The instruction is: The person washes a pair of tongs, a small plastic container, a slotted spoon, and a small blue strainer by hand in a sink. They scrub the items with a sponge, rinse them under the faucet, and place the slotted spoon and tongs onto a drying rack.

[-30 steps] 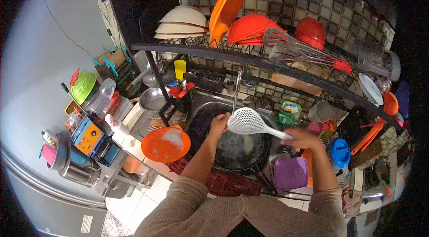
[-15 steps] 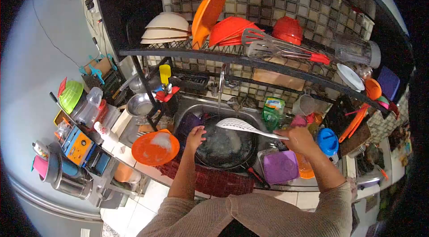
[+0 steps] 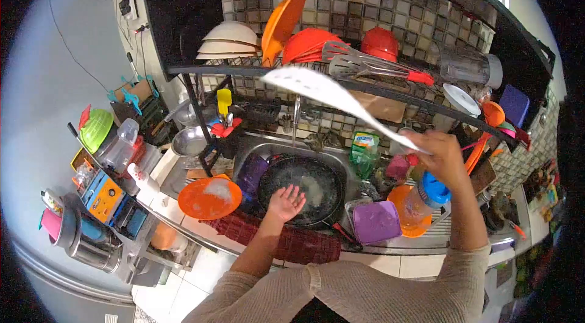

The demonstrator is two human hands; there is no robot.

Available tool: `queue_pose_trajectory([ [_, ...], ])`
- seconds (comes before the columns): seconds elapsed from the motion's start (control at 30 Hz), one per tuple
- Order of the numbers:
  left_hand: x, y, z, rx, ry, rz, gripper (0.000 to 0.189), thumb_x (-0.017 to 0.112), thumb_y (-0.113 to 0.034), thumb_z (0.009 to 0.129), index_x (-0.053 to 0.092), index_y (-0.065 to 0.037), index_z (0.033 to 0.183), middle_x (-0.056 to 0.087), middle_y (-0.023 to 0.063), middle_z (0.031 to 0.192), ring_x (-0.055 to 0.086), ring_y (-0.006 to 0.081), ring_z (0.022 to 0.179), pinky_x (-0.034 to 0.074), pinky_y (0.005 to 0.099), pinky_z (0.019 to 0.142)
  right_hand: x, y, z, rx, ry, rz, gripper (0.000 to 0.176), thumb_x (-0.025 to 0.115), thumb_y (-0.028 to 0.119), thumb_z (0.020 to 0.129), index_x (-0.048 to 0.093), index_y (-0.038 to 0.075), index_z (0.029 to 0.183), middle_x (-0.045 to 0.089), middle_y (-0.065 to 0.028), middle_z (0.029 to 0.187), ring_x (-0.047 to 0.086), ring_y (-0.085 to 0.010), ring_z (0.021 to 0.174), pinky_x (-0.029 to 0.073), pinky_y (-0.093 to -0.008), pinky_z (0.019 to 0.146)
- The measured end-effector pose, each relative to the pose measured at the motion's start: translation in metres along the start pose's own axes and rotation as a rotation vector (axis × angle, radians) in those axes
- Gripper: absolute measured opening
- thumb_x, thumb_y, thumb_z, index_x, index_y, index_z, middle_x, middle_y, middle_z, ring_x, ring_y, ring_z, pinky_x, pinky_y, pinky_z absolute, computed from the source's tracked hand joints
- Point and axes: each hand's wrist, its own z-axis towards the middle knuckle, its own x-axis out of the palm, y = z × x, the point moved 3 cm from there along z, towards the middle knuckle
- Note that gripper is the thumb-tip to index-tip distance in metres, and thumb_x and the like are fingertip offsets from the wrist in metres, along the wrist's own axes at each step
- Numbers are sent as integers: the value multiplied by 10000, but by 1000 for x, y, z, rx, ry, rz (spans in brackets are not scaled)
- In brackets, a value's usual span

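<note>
My right hand [image 3: 440, 154] grips the handle end of a white slotted spoon [image 3: 320, 88], raised at a slant in front of the dish rack and a little blurred. My left hand [image 3: 287, 203], palm up with fingers apart, hovers over the near part of a black frying pan [image 3: 277, 177] and holds nothing. The pan lies in the steel sink [image 3: 341, 165] with cloudy water in it. A faucet [image 3: 297, 119] stands behind the pan. Left of the sink is an orange plate [image 3: 198, 204] with white foam on it.
Bowls, an orange plate and metal spatulas [image 3: 365, 61] fill the dish rack [image 3: 244, 71] overhead. Right of the pan are a green soap bottle [image 3: 364, 155], a purple container [image 3: 376, 222] and a blue-lidded jar [image 3: 420, 198]. A dark red cloth [image 3: 304, 245] covers the front edge.
My right hand has lifted the slotted spoon up from above the pan toward the rack. My left hand has moved right and lower, turning palm up over the pan.
</note>
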Motion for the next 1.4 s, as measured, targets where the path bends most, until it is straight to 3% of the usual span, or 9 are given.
queue_pose_trajectory([
  [0.03, 0, 4, -4, 65, -86, 18, 290, 423, -278, 917, 481, -126, 1157, 544, 60, 1089, 483, 340, 1081, 394, 510, 970, -10, -2, 1, 0, -47, -91, 425, 647, 54, 753, 618, 234, 1136, 565, -107, 666, 559, -240, 572, 465, -364, 552],
  [0.2, -14, 19, -8, 56, -124, -138, 336, 391, -282, 925, 420, -115, 1215, 495, 85, 1150, 444, 383, 1131, 363, 577, 970, -47, -23, 22, 153, -263, -162, 379, 626, 76, 782, 619, 218, 1134, 544, -130, 680, 544, -283, 603, 441, -337, 576],
  [0.33, -8, 28, -11, 9, -55, -144, 387, 413, -278, 912, 386, -117, 1263, 470, 87, 1185, 421, 391, 1157, 323, 577, 1001, -54, -43, 47, 222, -284, -368, 302, 640, 250, 803, 637, 154, 1088, 587, -158, 770, 584, -333, 709, 451, -405, 629],
  [0.5, 0, 28, -17, 61, -56, -132, 415, 437, -257, 897, 373, -129, 1286, 463, 85, 1214, 415, 384, 1173, 334, 558, 1004, -52, -52, 79, 234, -127, -440, 454, 681, 454, 708, 657, 112, 1005, 601, -183, 947, 598, -370, 843, 476, -435, 700],
  [0.93, 0, 18, -22, 111, -46, -120, 418, 514, -233, 847, 420, -130, 1241, 495, 56, 1154, 417, 358, 1178, 333, 544, 1017, -47, -79, 107, 250, -232, -608, 336, 638, 349, 783, 632, 157, 1060, 580, -147, 1013, 613, -334, 837, 499, -413, 698],
  [1.13, 19, 4, -44, 229, -39, 22, 344, 512, -267, 864, 469, -156, 1187, 502, 4, 1032, 519, 211, 897, 453, 398, 819, -60, -54, 64, 335, -441, -642, 338, 602, 317, 832, 591, 187, 1144, 622, -110, 937, 621, -303, 818, 491, -386, 664],
  [1.27, 86, -16, -97, 621, -3, 325, 220, 543, -281, 868, 550, -147, 1043, 518, -36, 883, 443, 83, 693, 382, 236, 627, -61, -53, 37, 46, -600, -675, 363, 601, 315, 836, 577, 182, 1172, 616, -114, 847, 609, -298, 705, 465, -381, 585],
  [1.33, 119, -27, -138, 1230, 98, 758, 197, 530, -223, 884, 552, -72, 1009, 517, 1, 836, 442, 100, 660, 354, 229, 604, -57, -47, 31, -36, -547, -686, 373, 617, 251, 820, 575, 153, 1178, 581, -107, 775, 567, -292, 629, 432, -391, 559],
  [1.4, 150, -14, -206, 1934, -132, 1074, 109, 502, -84, 845, 593, -66, 903, 534, 47, 780, 485, 171, 672, 391, 275, 629, -50, -12, 36, -111, -437, -654, 383, 635, 213, 789, 580, 126, 1158, 531, -99, 720, 532, -287, 589, 413, -393, 539],
])
